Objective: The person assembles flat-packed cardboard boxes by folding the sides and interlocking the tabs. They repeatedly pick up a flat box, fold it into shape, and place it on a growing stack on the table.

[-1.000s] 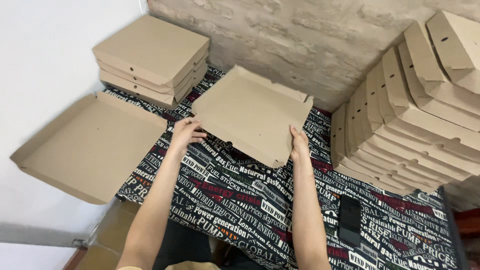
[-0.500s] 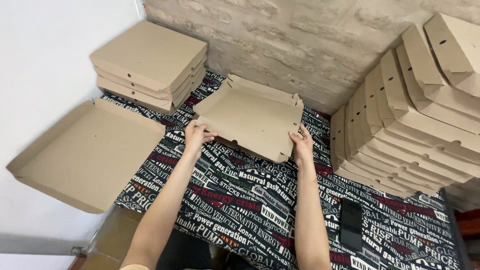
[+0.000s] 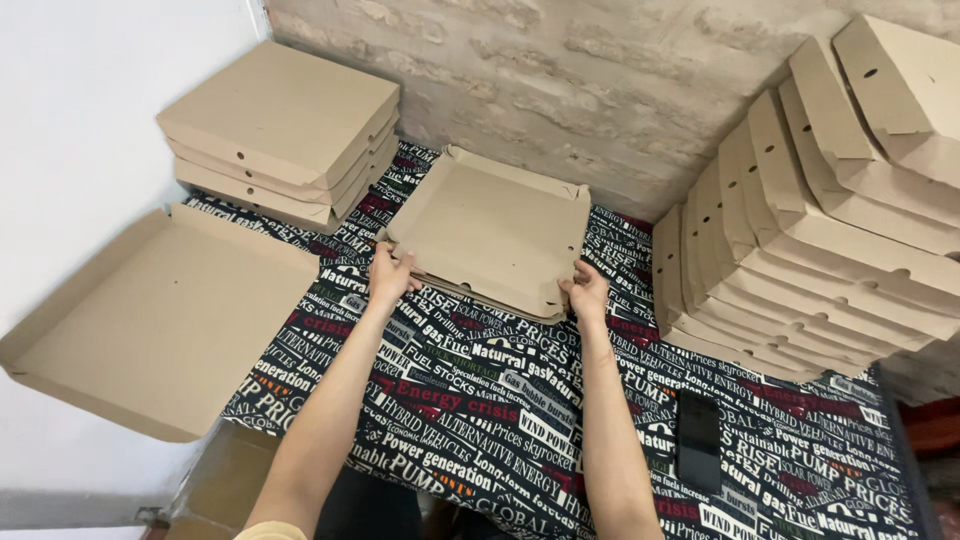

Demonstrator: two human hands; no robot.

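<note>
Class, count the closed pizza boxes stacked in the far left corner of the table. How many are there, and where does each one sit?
3, as far as shows: top box, middle box and bottom box, one upon another in the stack against the white wall. Thin edges could hide another.

We see a brown cardboard pizza box (image 3: 490,235), square and unfolded, its low side flaps turned up, lying nearly flat on the printed tablecloth (image 3: 520,420) near the wall; its near edge seems slightly lifted.
</note>
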